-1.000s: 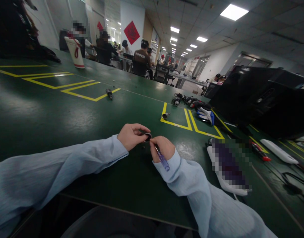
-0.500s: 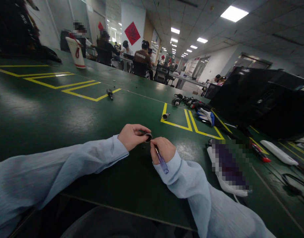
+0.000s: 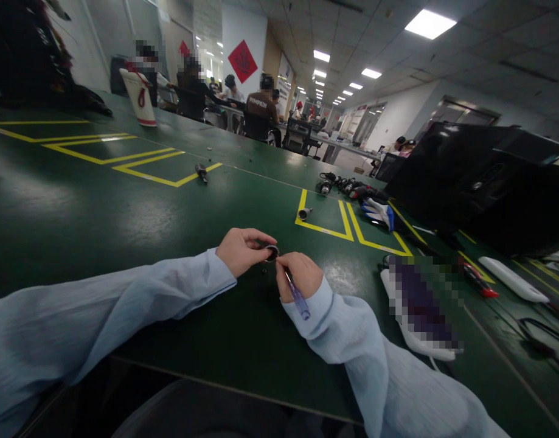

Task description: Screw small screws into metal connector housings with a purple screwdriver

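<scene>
You are working over a green table (image 3: 201, 347). Your right hand (image 3: 303, 275) is gripping a screwdriver (image 3: 298, 299), and just to its left your left hand (image 3: 237, 252) is pinching a dark round part (image 3: 273, 251). For good control, you should be bracing that part firmly and guiding the tool with light pressure. The screwdriver's long axis is slanting, its handle pointing near and right, its shaft far and left; your grip is hiding the tip. A tiny piece (image 3: 264, 271) is lying just nearer.

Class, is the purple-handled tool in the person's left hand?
No, the right hand holds the purple-handled tool, while the left hand holds a small round part.
</scene>
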Demonstrator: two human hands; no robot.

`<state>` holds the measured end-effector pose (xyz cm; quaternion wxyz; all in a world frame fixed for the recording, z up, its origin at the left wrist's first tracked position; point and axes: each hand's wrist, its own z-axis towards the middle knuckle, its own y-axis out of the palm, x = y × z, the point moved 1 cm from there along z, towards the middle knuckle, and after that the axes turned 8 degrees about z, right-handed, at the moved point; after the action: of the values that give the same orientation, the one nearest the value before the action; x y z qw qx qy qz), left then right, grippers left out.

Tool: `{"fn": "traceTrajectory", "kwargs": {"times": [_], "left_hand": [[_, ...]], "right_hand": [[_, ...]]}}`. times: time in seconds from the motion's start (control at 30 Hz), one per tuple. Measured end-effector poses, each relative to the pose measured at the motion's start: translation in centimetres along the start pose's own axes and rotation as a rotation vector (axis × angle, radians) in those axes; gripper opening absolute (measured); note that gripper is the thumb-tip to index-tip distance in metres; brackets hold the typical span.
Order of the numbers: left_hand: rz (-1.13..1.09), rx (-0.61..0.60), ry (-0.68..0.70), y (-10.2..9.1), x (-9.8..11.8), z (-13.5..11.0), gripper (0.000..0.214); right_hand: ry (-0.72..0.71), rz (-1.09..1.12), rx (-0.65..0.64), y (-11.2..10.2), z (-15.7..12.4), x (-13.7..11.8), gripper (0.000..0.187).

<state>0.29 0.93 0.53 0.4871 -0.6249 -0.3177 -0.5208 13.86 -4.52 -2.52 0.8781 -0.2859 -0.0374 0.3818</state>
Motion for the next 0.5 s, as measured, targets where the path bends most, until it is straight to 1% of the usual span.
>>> {"fn": "traceTrajectory", "kwargs": {"times": [0.17,0.4,0.5], "left_hand": [[0.002,0.007,-0.017,0.06,-0.14,0.09,0.024],[0.034,0.016,0.004,0.08,-0.04,0.05,0.022],[0.037,0.027,-0.007,0.10,0.10,-0.02,0.019]], "right_hand": [[-0.049,-0.036,0.051,0.33,-0.02,0.15,0.012],[-0.045,-0.059,0.034,0.71,-0.09,0.10,0.014],[-0.053,-0.015,0.051,0.77,-0.06,0.22,0.015]]}}
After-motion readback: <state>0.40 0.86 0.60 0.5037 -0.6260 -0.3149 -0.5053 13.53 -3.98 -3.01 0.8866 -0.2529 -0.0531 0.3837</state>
